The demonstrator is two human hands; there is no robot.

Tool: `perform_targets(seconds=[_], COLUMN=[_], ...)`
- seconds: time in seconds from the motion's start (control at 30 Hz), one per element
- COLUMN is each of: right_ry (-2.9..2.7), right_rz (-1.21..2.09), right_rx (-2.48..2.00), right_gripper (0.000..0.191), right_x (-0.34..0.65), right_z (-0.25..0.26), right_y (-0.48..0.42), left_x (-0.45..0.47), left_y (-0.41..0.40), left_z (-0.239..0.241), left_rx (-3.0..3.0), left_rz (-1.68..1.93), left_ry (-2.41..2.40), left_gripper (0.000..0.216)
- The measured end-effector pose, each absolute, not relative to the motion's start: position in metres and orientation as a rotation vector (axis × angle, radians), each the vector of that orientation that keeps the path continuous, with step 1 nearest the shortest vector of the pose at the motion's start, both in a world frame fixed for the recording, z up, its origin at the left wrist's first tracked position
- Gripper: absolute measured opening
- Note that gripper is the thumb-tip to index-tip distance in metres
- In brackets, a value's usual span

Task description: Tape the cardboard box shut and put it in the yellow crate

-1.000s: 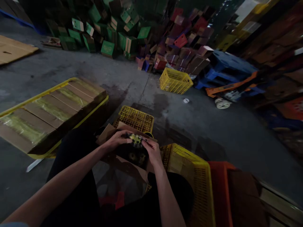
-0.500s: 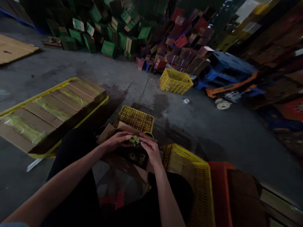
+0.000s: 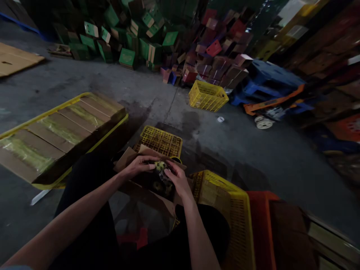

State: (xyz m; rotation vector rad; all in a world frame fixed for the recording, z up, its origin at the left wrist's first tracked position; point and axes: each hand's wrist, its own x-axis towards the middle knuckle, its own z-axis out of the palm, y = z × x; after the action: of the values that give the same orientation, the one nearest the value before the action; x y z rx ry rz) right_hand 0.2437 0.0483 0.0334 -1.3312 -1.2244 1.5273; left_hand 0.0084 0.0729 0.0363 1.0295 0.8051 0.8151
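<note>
Between my knees sits an open cardboard box (image 3: 165,205) with its flaps folded out. Several pale round pieces (image 3: 157,185) lie in its dark inside, too dim to name. Over the box I hold a small yellow-green, roundish piece (image 3: 161,165), with what looks like clear plastic on its right side. My left hand (image 3: 139,167) has its fingers and thumb closed on the left side of the piece. My right hand (image 3: 177,177) pinches it from the right, thumb in front. The fingertips behind it are partly hidden.
An upturned yellow crate (image 3: 161,140) stands beyond the box. At my right are a yellow crate (image 3: 236,195) and a red one (image 3: 260,225); at left, taped cartons (image 3: 67,125) fill a yellow crate. Farther off are another yellow crate (image 3: 208,96), an orange pallet jack (image 3: 275,101) and heaped cartons.
My right thumb has shifted across the front of the yellow-green piece, and more of the clear plastic shows. Both hands stay over the box. The view has shifted slightly.
</note>
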Motion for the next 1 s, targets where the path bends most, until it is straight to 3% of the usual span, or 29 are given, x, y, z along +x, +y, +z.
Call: perform_targets(seconds=[0.3, 1.0], right_ry=[-1.349, -1.539], right_rz=[1.380, 1.254], right_rx=[-1.298, -1.389], right_gripper=[0.048, 0.046], right_x=[0.245, 0.235], right_z=[0.033, 0.038], right_y=[0.051, 0.048], left_x=[0.012, 0.017], left_y=[0.075, 0.077], left_z=[0.028, 0.015], left_rx=[1.001, 1.135], left_rz=[0.912, 0.923], left_ry=[0.799, 0.872], left_gripper=[0.085, 0.051])
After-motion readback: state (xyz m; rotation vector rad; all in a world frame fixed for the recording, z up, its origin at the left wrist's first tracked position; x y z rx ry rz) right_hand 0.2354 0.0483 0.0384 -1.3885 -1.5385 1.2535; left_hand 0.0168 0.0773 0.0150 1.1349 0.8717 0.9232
